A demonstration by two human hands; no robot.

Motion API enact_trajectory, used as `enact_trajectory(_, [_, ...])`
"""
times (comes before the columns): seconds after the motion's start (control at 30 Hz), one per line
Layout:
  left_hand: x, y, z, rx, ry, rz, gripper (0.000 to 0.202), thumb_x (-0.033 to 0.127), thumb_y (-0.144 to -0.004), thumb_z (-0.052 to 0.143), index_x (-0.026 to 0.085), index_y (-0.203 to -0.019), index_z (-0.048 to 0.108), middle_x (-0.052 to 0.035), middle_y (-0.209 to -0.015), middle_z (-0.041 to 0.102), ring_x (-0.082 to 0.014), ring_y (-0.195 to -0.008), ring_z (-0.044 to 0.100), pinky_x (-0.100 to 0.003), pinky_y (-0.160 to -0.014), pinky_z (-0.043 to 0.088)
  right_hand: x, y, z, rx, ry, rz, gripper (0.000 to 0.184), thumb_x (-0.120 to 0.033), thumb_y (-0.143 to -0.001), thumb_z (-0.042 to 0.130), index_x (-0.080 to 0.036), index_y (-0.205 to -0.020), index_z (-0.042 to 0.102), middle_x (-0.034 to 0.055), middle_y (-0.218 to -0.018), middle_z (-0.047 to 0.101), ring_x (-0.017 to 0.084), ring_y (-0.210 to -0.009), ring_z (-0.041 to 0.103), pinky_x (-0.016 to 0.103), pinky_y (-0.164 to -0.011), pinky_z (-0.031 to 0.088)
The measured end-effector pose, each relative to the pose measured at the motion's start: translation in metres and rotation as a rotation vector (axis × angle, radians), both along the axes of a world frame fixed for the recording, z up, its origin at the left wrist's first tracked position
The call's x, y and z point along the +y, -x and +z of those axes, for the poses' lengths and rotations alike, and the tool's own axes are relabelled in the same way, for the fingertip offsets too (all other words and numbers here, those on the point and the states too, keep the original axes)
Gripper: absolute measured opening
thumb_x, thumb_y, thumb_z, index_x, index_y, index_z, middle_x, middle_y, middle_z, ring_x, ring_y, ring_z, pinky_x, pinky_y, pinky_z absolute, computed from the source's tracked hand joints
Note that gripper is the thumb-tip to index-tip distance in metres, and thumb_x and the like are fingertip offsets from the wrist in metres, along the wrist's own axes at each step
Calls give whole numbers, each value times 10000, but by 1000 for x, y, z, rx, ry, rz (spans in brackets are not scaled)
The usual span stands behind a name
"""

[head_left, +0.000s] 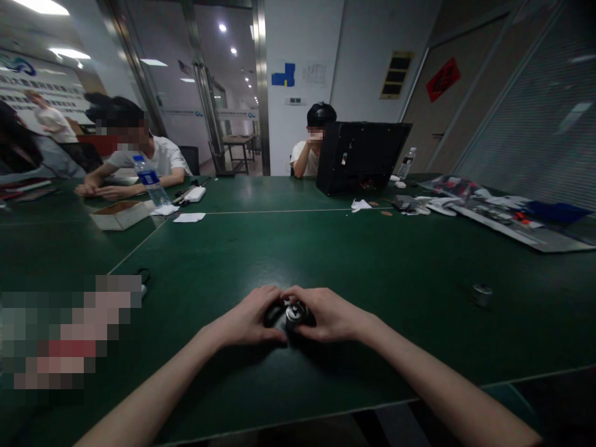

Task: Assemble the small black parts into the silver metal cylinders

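Both my hands rest together on the green table (298, 248), near its front edge. My left hand (251, 318) curls its fingers round the left side of a small dark object (293, 314) with a shiny metal top. My right hand (331, 315) wraps the object's right side, fingertips meeting those of the left above it. Most of the object is hidden under my fingers, so I cannot make out what it is.
A small metal cylinder (481, 294) stands to the right. Further back are a cardboard box (121, 214), a water bottle (149, 181), papers (189, 217), a black case (358, 156) and clutter (503, 208). Two people sit at the far side.
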State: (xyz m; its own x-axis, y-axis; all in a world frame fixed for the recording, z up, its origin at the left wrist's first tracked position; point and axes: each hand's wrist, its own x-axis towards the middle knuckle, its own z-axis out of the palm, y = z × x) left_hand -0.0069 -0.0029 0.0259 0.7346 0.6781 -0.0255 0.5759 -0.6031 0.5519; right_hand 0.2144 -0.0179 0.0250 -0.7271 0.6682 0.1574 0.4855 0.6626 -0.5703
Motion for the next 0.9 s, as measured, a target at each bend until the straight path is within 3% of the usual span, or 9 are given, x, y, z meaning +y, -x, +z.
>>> enact_trajectory(0.27, [-1, -2, -1, -3, -20, 0, 476, 461, -726, 700, 192, -1083, 536, -59, -1071, 533, -239, -990, 493, -361, -883, 403, -2, 3, -26, 150, 66, -52, 523, -240, -712, 658, -194, -1196, 464, 71, -1113, 593, 190, -950, 573, 307, -823, 434])
enact_trajectory(0.43, [-1, -3, 1, 22, -35, -15, 478, 445, -739, 686, 203, -1119, 528, -64, -1060, 533, -240, -970, 494, -358, -869, 408, -3, 6, -27, 164, 64, -63, 510, -262, -714, 667, -193, -1178, 466, 73, -1106, 590, 194, -946, 566, 309, -808, 429])
enact_trajectory(0.63, [-2, -4, 2, 57, -40, -14, 408, 470, -735, 679, 185, -1009, 577, -52, -1015, 527, -227, -938, 495, -329, -834, 415, -2, 8, -26, 127, 19, -62, 333, -271, -722, 659, -174, -1013, 528, 45, -958, 590, 156, -821, 537, 264, -717, 408])
enact_trajectory(0.73, [-1, -3, -2, 45, -59, -21, 432, 489, -727, 682, 186, -1018, 584, -51, -1009, 528, -226, -935, 497, -326, -836, 413, 0, 7, -25, 114, 34, -41, 353, -289, -700, 682, -170, -997, 534, 40, -943, 587, 152, -805, 528, 261, -714, 401])
enact_trajectory(0.9, [0, -2, -4, 32, -74, -21, 435, 501, -732, 676, 186, -1019, 590, -53, -1000, 536, -220, -915, 510, -322, -821, 416, 1, 3, -24, 122, 67, -6, 315, -198, -716, 633, -164, -1018, 548, 31, -930, 601, 143, -795, 532, 252, -720, 398])
